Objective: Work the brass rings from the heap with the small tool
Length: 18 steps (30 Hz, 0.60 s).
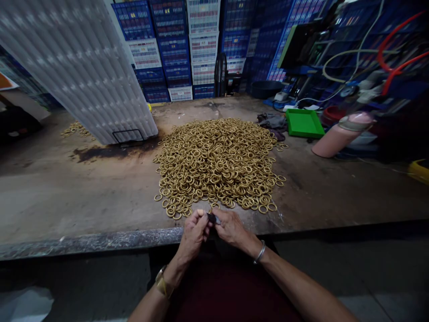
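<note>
A broad heap of brass-coloured rings (221,161) lies on the worktable (127,197). In front of the heap, at the table's near edge, both hands meet over a small dark object (212,218). My left hand (195,230) has its fingers closed at the object's left side, with a watch on the wrist. From the right, my right hand (233,227) pinches the same object, and a bit of grey shows beside its fingers. The fingers hide much of the object, so I cannot tell exactly what it is.
A tall stack of translucent white trays (90,67) leans at the left by a black wire stand (129,136). On the right are a green tray (304,123), a pink bottle (342,134) and dark cloth (273,121). Blue and white crates (204,47) stand behind.
</note>
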Each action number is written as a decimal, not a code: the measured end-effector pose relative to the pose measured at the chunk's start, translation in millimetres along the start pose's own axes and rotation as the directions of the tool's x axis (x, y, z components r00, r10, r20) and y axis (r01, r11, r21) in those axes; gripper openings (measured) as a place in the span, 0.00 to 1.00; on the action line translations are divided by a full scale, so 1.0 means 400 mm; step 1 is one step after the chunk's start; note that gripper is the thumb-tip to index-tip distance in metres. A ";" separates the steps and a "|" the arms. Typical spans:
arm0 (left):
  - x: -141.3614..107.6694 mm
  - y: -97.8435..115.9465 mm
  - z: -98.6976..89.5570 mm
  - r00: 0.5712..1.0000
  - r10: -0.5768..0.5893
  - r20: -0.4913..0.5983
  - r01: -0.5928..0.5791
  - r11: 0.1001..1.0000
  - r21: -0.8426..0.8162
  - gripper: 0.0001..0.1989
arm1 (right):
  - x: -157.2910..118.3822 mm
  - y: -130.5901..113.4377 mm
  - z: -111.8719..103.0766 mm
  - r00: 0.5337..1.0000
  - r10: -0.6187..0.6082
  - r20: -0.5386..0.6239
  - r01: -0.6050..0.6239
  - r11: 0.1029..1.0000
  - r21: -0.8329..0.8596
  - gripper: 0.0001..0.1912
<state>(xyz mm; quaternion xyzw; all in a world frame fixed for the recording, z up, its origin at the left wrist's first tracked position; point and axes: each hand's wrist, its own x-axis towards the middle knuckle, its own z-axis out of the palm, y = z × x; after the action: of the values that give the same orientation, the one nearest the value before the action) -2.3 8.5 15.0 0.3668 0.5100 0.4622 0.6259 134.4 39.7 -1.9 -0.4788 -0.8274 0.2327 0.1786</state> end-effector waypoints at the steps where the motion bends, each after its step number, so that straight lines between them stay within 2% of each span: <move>1: 0.000 0.000 0.000 1.000 0.001 -0.011 -0.001 1.000 0.008 0.16 | 0.001 -0.003 0.000 1.000 0.008 0.006 -0.008 1.000 -0.008 0.07; 6: -0.002 -0.008 -0.005 0.999 0.019 -0.039 -0.019 1.000 0.000 0.16 | 0.007 -0.004 -0.002 0.998 0.034 0.050 -0.031 0.998 -0.053 0.09; 10: -0.029 0.008 -0.006 0.999 -0.012 0.040 0.014 0.999 -0.048 0.15 | 0.014 0.011 -0.006 0.994 0.087 0.067 -0.078 0.990 -0.119 0.09; 13: -0.047 0.026 -0.007 0.992 -0.039 0.118 0.061 0.981 -0.183 0.14 | 0.016 0.016 -0.009 0.991 0.133 0.016 -0.128 0.977 -0.169 0.09; 16: -0.041 0.025 -0.012 0.992 -0.069 0.105 0.102 0.930 -0.352 0.14 | 0.018 0.013 -0.006 0.979 0.190 -0.076 -0.202 0.959 -0.201 0.09; 18: -0.029 0.014 -0.018 0.992 -0.099 0.083 0.125 0.905 -0.407 0.14 | 0.021 0.010 0.000 0.967 0.229 -0.111 -0.249 0.937 -0.243 0.09</move>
<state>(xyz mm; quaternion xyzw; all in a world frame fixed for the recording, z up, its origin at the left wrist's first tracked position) -11.2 -0.8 21.9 0.2107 0.4023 0.5111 0.7297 133.4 48.8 -3.4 -0.6038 -0.7782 0.1248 0.1195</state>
